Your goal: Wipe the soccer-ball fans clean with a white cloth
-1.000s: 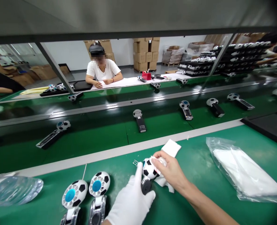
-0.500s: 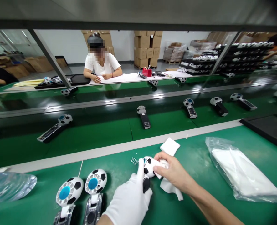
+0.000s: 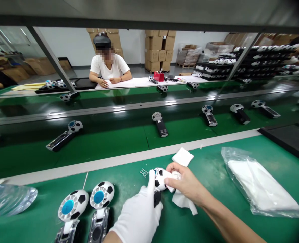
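Note:
In my gloved left hand [image 3: 140, 209] is a handheld fan [image 3: 160, 179] with a round, football-patterned head; the fingers wrap its handle and one finger lies along the head. My bare right hand [image 3: 186, 182] pinches a crumpled white wipe [image 3: 176, 175] against the right side of that head. Below the right hand another white wipe [image 3: 184, 202] lies crumpled on the green bench, and a folded white wipe [image 3: 182, 157] lies just behind. Two more football fans, one [image 3: 73, 206] beside the other [image 3: 101, 195], rest to the left with blue centres facing up.
A green conveyor [image 3: 121, 138] carrying several football fans runs behind the bench edge. A clear bag of white wipes [image 3: 263, 185] lies at right, near a black tray [image 3: 291, 138]. A water bottle [image 3: 9, 200] lies at left. Across the line sits a person [image 3: 110, 67].
On the near conveyor the fans have shifted right; on the far one they have moved slightly left. My hands keep almost the same hold on the fan and wipe.

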The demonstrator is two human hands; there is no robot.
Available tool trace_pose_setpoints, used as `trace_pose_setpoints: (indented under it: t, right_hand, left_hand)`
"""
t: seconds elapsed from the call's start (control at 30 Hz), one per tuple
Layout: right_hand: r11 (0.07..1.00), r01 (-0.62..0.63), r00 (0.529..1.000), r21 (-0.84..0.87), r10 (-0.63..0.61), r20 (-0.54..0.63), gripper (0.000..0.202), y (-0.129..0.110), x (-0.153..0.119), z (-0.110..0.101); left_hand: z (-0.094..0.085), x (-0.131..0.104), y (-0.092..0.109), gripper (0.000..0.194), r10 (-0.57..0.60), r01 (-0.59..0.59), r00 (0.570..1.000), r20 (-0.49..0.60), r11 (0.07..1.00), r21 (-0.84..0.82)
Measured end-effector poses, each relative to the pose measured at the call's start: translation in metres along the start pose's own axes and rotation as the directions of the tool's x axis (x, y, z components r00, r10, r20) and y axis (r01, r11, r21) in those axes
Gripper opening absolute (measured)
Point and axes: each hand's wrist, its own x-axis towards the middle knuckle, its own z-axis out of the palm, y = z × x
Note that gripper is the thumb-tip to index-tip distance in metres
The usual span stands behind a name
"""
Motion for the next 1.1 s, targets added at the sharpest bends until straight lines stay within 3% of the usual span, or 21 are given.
trace_pose_setpoints:
  t: [0.4, 0.57, 0.63, 0.7, 0.77, 0.87, 0.93, 1.1]
  right_hand:
    - [0.999, 0.029, 0.998, -0.036, -0.027, 0.060, 0.017, -0.002, 0.003, -0.003]
    - [1.000, 0.031, 1.000, 0.007, -0.031, -0.007, 0.019, -0.003, 0.005, -0.003]
    - [0.999, 0.044, 0.995, 0.009, -0.043, -0.085, 0.019, -0.004, 0.002, -0.003]
    - [0.991, 0.107, 0.970, -0.075, -0.121, -0.211, 0.020, -0.002, -0.002, -0.001]
    - [0.928, 0.262, 0.914, -0.265, -0.327, -0.241, 0.019, 0.002, -0.007, 0.005]
    - [0.662, 0.506, 0.781, -0.554, -0.624, -0.032, 0.016, 0.012, -0.011, 0.017]
    - [0.564, 0.532, 0.747, -0.632, -0.664, 0.036, 0.017, 0.017, -0.008, 0.019]
    - [0.729, 0.399, 0.804, -0.557, -0.570, -0.171, 0.017, 0.016, 0.000, 0.013]
  left_hand:
    - [-0.001, 0.003, -0.002, 0.065, -0.003, 0.004, 1.000, 0.007, 1.000, -0.025]
    - [-0.002, 0.001, -0.002, 0.063, -0.009, 0.009, 1.000, 0.003, 1.000, -0.015]
    - [-0.003, 0.001, -0.001, 0.062, -0.013, 0.013, 1.000, -0.003, 1.000, -0.005]
    - [-0.004, 0.002, -0.001, 0.063, -0.018, 0.018, 1.000, -0.004, 1.000, 0.004]
    - [-0.004, 0.003, 0.000, 0.064, -0.018, 0.018, 1.000, 0.001, 1.000, -0.001]
    - [-0.005, 0.003, 0.001, 0.065, -0.008, 0.008, 1.000, 0.011, 0.999, -0.034]
    - [-0.005, 0.002, 0.001, 0.064, -0.006, 0.007, 1.000, 0.013, 0.998, -0.063]
    - [-0.002, 0.002, -0.005, 0.063, -0.012, 0.015, 1.000, 0.021, 0.984, -0.177]
